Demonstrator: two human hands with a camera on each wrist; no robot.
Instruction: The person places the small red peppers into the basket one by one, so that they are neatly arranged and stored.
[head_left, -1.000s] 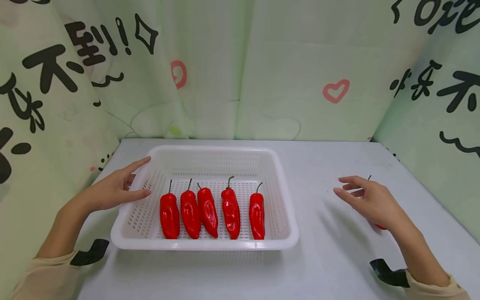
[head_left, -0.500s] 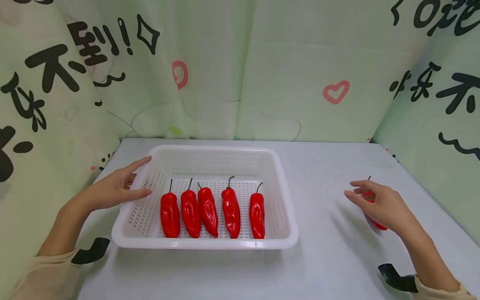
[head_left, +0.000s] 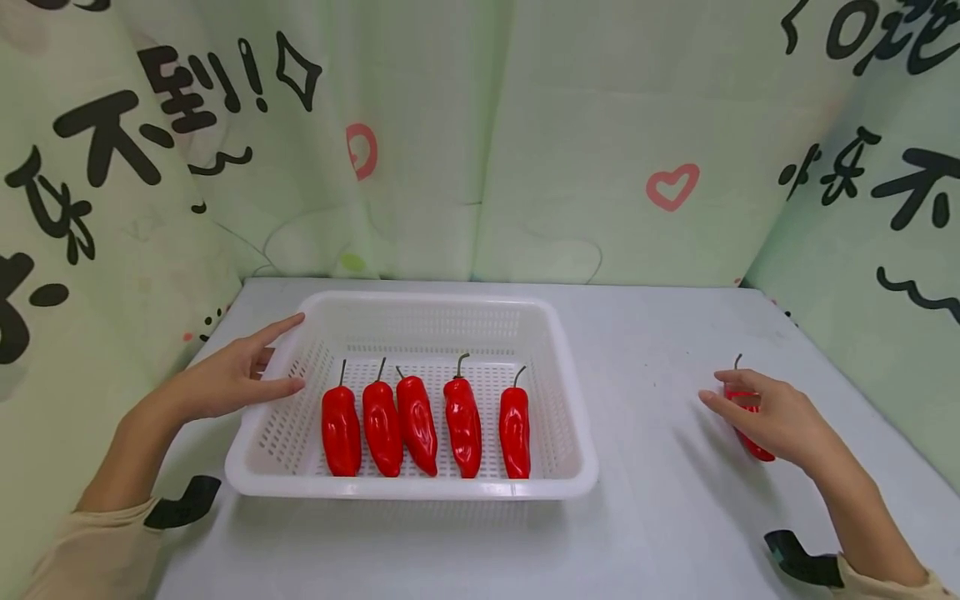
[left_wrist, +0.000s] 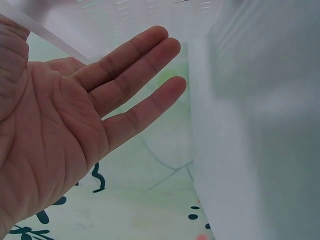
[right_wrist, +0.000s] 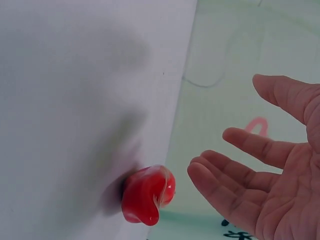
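Observation:
A white plastic basket [head_left: 420, 489] stands on the table, with several red peppers [head_left: 462, 425] with green stems lying side by side in it. My left hand [head_left: 225, 379] rests at the basket's left rim, thumb and forefinger touching it. In the left wrist view, the other fingers [left_wrist: 150, 107] stretch straight beneath the rim. At the right, another red pepper [head_left: 754, 447] lies on the table. Above it hovers my right hand [head_left: 776, 417], partly covering it. The right wrist view shows that hand's fingers loosely spread and apart from the pepper [right_wrist: 145, 197].
The white table [head_left: 645, 533] extends between the basket and the pepper at the right. Pale green printed curtains [head_left: 585, 150] close off the back and both sides. Dark bands [head_left: 802, 562] sit at both wrists, over beige sleeves.
My right hand has moved right and slightly down, over the pepper on the table. The left hand keeps its place at the basket, and the peppers have not moved.

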